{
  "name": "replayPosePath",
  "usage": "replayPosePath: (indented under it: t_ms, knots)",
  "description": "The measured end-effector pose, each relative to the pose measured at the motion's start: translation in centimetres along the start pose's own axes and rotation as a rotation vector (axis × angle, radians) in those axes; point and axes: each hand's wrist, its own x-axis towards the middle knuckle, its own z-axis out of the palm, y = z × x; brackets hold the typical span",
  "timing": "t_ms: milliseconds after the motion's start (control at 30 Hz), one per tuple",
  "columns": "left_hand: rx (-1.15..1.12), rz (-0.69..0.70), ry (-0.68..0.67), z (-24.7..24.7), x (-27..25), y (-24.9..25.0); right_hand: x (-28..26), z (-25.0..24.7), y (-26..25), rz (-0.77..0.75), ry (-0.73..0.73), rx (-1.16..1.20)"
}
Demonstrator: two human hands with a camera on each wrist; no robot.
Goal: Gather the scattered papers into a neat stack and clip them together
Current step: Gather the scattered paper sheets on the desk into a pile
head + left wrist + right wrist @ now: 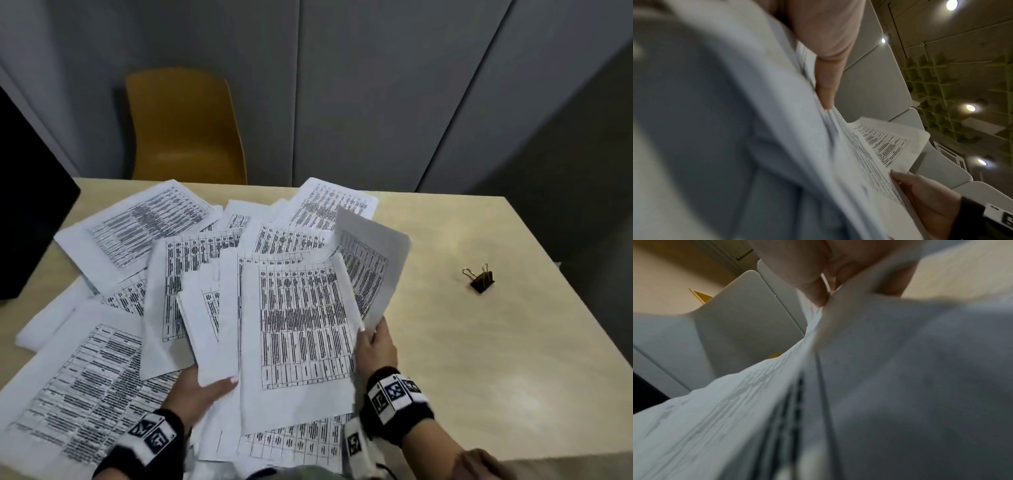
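Note:
Several white printed sheets (144,226) lie scattered and overlapping across the left and middle of the beige table (479,359). My left hand (202,387) grips the lower edge of a raised bunch of sheets (205,329), thumb on top. My right hand (375,346) pinches the right edge of a large printed sheet (301,322) together with a curled sheet (373,260) behind it. In the left wrist view a thumb (826,81) presses on blurred paper (875,146), and the right hand (920,194) shows too. The right wrist view shows fingers (813,280) pinching paper (900,369). A black binder clip (481,279) lies alone to the right.
A yellow chair (185,126) stands behind the table's far edge. A black monitor (27,192) is at the left. Grey wall panels (376,85) rise behind. Bare tabletop surrounds the clip on the right side.

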Motion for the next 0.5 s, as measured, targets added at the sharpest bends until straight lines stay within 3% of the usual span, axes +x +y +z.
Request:
replayPosePath:
  t_ms: [167,367,500]
  knots:
    - [0.025,0.021,-0.001,-0.1,-0.3,0.0,1.4,-0.9,-0.1,0.007,0.148,0.004]
    - [0.019,0.000,0.040,0.2,-0.9,0.6,3.4,-3.2,1.3,0.031,-0.161,-0.243]
    - [0.049,-0.045,0.064,-0.1,-0.4,0.4,2.6,-2.8,1.5,0.009,-0.268,-0.292]
